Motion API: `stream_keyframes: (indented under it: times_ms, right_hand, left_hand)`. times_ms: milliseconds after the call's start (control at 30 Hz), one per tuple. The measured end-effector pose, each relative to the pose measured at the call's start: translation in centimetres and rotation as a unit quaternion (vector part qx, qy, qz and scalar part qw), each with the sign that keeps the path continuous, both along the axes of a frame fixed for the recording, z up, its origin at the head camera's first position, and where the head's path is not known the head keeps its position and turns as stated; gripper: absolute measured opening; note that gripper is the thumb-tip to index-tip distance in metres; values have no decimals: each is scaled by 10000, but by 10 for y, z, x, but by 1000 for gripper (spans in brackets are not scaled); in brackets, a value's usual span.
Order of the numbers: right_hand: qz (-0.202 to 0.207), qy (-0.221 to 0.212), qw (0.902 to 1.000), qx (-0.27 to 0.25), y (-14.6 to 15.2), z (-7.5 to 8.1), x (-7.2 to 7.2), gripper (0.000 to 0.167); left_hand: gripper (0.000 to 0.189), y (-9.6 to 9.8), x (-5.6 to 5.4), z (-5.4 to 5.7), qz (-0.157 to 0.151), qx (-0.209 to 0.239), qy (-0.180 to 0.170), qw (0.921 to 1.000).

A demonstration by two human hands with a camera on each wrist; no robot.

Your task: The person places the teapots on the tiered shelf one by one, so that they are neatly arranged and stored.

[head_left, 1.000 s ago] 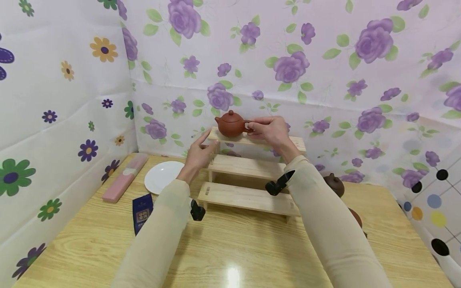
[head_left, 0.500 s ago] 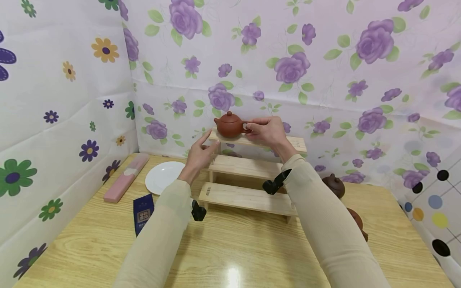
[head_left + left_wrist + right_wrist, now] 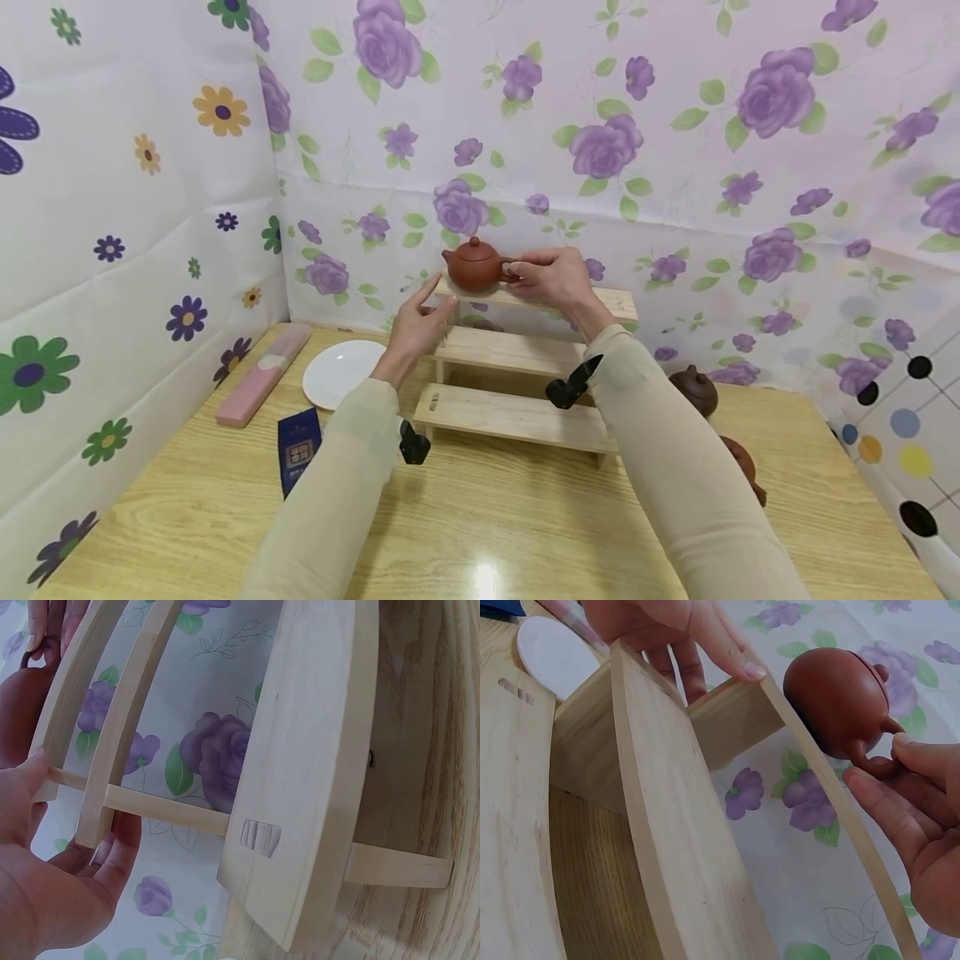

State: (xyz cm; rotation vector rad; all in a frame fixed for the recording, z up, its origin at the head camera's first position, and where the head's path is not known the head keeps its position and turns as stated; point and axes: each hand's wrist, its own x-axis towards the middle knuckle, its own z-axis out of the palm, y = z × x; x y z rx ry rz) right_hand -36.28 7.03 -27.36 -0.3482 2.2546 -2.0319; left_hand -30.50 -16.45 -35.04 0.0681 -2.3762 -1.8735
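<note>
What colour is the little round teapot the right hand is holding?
The round lidded teapot is reddish brown, seen best in the right wrist view.

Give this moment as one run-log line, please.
Right hand: holds teapot by handle; left hand: grips rack; teapot: at left end of top board

The head view is bright and evenly lit, the pale wall (image 3: 525, 223) behind the shelf (image 3: 517, 414) washed out slightly. Light comes from above: the gaps beneath the shelf's boards are shaded, and soft shadows lie on the desk (image 3: 465, 508) in front of the shelf. Farther forward from it, a white patch of glare (image 3: 485, 577) burns out the wood grain. The plate (image 3: 337, 373), left of the shelf, is nearly pure white. Both wrist views are dimmer and greyer, with muted colours. There, wide-angle distortion bows the shelf's straight boards. The pot (image 3: 836, 701) appears without motion blur, its side toward the shelf darkened.
</note>
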Motion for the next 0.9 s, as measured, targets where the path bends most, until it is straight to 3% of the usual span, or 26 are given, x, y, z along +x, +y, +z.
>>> stream_keyframes:
  times_ms: [900]
  right_hand:
    - [-260, -11, 9973, 682, -3, 4, -1, 24]
  left_hand:
    - [65, 1, 0, -1, 64, -61, 77, 9999]
